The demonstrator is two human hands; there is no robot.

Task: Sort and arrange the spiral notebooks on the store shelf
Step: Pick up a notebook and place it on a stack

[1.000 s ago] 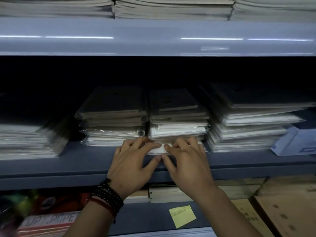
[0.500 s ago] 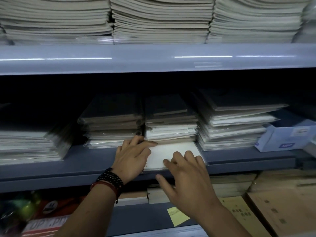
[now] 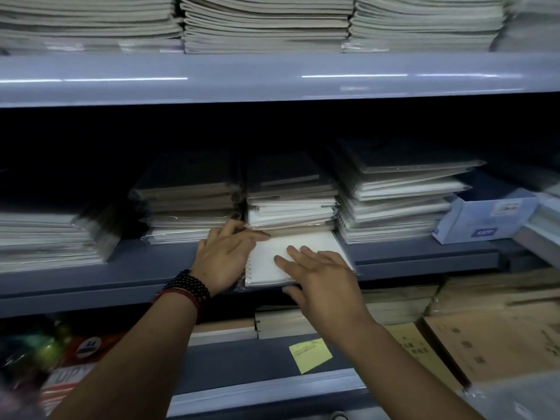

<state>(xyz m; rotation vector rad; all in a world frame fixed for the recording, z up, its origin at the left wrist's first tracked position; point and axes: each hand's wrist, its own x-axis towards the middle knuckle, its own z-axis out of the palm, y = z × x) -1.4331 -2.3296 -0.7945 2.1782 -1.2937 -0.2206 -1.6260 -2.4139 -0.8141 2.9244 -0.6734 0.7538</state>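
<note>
Spiral notebook (image 3: 268,263), one, in two hands (image 3: 224,256) (image 3: 322,287)

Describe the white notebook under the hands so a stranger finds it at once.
On the middle grey shelf, find the centre stack. The white spiral notebook lies at its bottom, touched by the left hand and right hand. Only it juts forward to the shelf's front edge.

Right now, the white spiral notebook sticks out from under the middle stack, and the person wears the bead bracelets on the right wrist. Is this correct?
Not fully. The bead bracelets are on the left wrist, not the right; the head view shows this. The rest is correct: the white spiral notebook sticks out from under the middle stack.
</note>
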